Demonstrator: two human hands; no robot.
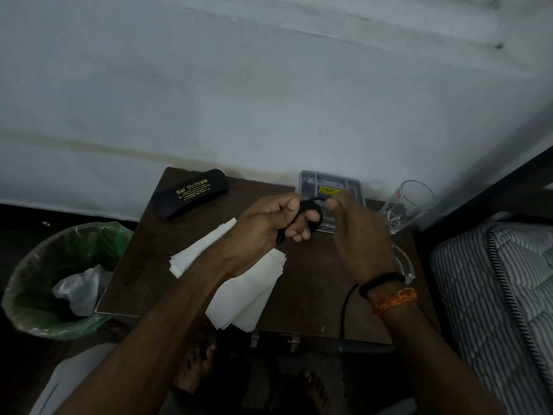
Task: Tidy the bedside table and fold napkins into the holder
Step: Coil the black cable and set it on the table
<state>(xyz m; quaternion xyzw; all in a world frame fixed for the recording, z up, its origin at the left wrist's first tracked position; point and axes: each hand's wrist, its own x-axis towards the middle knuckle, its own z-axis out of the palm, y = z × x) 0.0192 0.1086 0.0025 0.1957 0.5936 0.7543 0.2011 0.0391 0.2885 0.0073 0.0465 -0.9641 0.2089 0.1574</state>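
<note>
Left to right: bin with green liner sits off the table's left edge, crumpled white stuff inside, can't tell if it's paper or plastic. Black glasses case lies at the back-left corner of the bedside table, untouched. Napkins lie in a loose fanned pile at front-left-centre, partly under the left forearm, none folded as far as I can see; a sweep of that arm could push sheets off the front edge. Left hand is curled, with a black cord looped round its fingers; right hand pinches the cord's free end between thumb and fingertips just beside the left, so both are closed on it, apparently coiling. Risk 1: the cord's tail trails under the right wrist and off the front edge, so it could snag or drag. Risk 2: the right elbow works close to the glass at the back-right corner; a bump could tip it. Grey compartment tray sits behind the hands, mostly hidden, contents unreadable bar a yellow label. A clear curved piece shows behind the right wrist; possibly the napkin holder, cannot confirm. Scene is dim, edges distorted. Striped mattress far right, cut off.
</note>
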